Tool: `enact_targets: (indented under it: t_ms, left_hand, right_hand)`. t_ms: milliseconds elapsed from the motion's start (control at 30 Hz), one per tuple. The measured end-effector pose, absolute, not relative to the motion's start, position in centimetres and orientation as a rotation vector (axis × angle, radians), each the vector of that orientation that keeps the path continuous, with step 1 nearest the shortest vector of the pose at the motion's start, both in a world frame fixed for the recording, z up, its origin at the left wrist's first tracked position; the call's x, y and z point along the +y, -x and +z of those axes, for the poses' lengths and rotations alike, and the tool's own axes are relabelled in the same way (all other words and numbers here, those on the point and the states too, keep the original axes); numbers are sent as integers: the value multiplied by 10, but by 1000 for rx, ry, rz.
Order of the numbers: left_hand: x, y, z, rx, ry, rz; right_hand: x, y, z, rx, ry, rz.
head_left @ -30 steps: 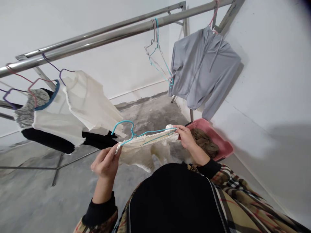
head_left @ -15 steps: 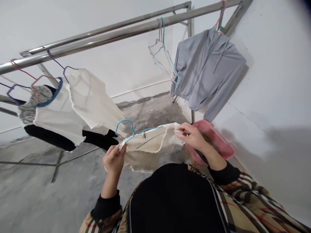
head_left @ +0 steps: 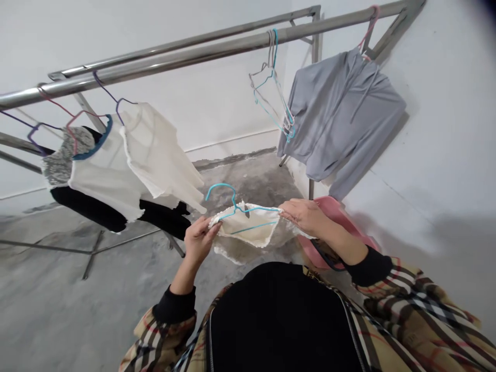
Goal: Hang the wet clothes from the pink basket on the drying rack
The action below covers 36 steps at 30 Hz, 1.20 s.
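Observation:
A cream, see-through top (head_left: 251,235) with a frilled neckline is stretched between my two hands. Inside its neck opening sits a turquoise hanger (head_left: 234,199), hook upward and bent to the left. My left hand (head_left: 199,240) pinches the left shoulder of the top, close to one end of the hanger. At the other shoulder, my right hand (head_left: 304,217) is closed on the cloth beside the hanger's right arm. The lower part of the top hangs down toward the floor, partly out of sight.
A metal clothes rack (head_left: 217,54) runs across the view. White tops (head_left: 155,150) hang at its left, bare hangers (head_left: 273,85) in the middle and a grey hooded jacket (head_left: 341,119) at the right. Below the jacket, a pink basin (head_left: 329,206) stands on the concrete floor (head_left: 50,305).
My right hand has closed onto the right shoulder of the top and hanger. The hanger now sits more centrally in the neckline. The camera view has shifted slightly left.

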State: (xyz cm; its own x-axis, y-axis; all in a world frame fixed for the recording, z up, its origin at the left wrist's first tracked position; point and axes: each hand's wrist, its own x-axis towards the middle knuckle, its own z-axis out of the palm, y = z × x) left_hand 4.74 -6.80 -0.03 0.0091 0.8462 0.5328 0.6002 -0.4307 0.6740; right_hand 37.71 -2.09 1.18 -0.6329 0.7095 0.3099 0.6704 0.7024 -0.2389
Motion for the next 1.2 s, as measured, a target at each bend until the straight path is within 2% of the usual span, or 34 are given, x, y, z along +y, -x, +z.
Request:
enact_targets:
  t_ms: [133, 333, 600, 800, 967, 1033, 1100, 1200]
  left_hand:
    - [-63, -47, -1, 1414, -2037, 1220]
    - [-62, -12, -4, 1432, -1978, 1100]
    - [-64, -6, -2, 1510, -1749, 1217]
    - [-59, 1, -2, 1634, -1527, 1408]
    - [-55, -30, -15, 1835, -1401, 1672]
    - [-58, -61, -22, 1702, -1476, 1566]
    - [-62, -98, -28, 1457, -1538, 1315]
    - [-66, -146, -32, 1192, -1365, 1161]
  right_hand:
    - [-20, -381, 21, -2480, 1050, 212]
    - [-13, -413, 26, -2224, 1139, 138]
    - [-15, -432, 24, -2274, 1123, 395]
    - [-15, -433, 17, -2280, 1141, 292]
    - [-20, -400, 9, -1993, 1267, 259]
    - [-23, -377, 4, -1932, 1341, 287]
    - [-27, -352, -3, -1905, 1357, 375]
    - [-37, -315, -16, -1861, 1329, 527]
